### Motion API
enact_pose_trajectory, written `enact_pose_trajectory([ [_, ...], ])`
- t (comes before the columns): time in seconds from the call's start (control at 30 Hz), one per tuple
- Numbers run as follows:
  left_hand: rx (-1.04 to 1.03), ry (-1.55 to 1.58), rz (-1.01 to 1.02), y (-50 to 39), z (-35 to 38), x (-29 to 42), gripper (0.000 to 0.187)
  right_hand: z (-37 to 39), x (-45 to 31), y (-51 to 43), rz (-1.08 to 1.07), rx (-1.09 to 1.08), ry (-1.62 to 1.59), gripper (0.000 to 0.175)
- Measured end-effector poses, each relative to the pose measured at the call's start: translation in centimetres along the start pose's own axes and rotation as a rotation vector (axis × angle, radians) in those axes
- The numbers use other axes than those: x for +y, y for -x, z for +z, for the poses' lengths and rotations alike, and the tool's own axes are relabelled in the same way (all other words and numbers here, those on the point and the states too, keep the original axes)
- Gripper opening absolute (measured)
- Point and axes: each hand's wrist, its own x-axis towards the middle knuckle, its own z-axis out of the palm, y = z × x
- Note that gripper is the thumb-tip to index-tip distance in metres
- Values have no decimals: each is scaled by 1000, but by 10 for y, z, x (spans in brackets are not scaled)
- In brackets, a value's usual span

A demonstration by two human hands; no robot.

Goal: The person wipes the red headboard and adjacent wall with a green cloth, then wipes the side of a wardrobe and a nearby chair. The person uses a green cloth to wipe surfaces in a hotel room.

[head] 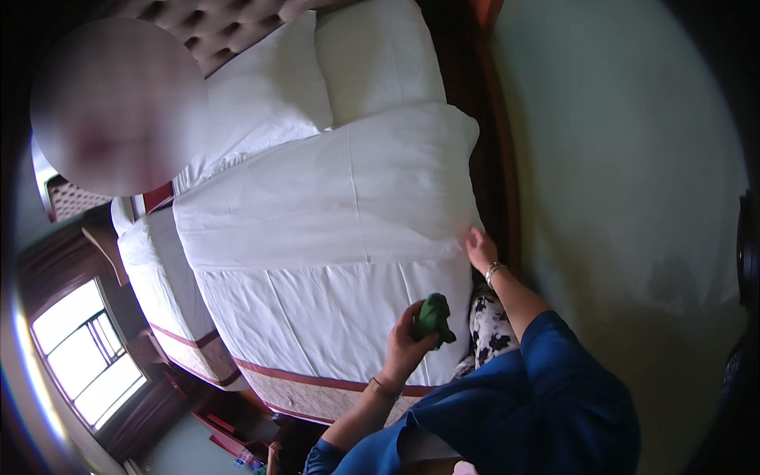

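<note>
My left hand (409,343) is closed around a crumpled green cloth (433,320), held above the lower part of a bed. My right hand (481,249) is at the bed's right edge, by the corner of the folded-back white duvet (297,196). Its fingers are bent and a little blurred, so whether they pinch the fabric is unclear. Below the fold, the white bedding (332,314) has straight creases. A patterned bed runner (309,392) with red borders crosses the foot of the bed. White pillows (267,89) lie at the head.
Behind the pillows is a tufted headboard (219,32). A second bed (169,285) stands to the left, near a bright window (89,353). A pale wall (617,148) with a wooden rail (507,178) runs close on the right. A blurred round patch covers the upper left.
</note>
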Motion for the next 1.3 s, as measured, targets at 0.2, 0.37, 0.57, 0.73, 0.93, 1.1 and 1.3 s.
enact_pose_trajectory([
  [0.2, -26, 72, 188, 53, -2, 4, 58, -3, 0, 65, 125, -407, 182, 53],
  [0.37, 55, 173, 237, 98, -20, -5, 55, -11, -35, 60, -69, -491, 249, 38],
  [0.57, 204, 164, 188, 103, -35, 4, 52, -27, -95, 37, -244, -660, 311, 30],
  [0.73, 256, 171, 305, 28, -27, 68, 51, -63, -179, 7, 107, -1183, -314, 57],
  [0.93, 264, 151, 340, -70, -12, 211, 56, -162, -312, -65, 68, -1372, -881, 43],
  [1.1, 292, 142, 468, -147, -17, 304, 56, -231, -385, -139, -76, -1048, -1010, 33],
  [1.3, 287, 238, 481, -199, -12, 322, 57, -280, -410, -183, -98, -740, -1044, 18],
])
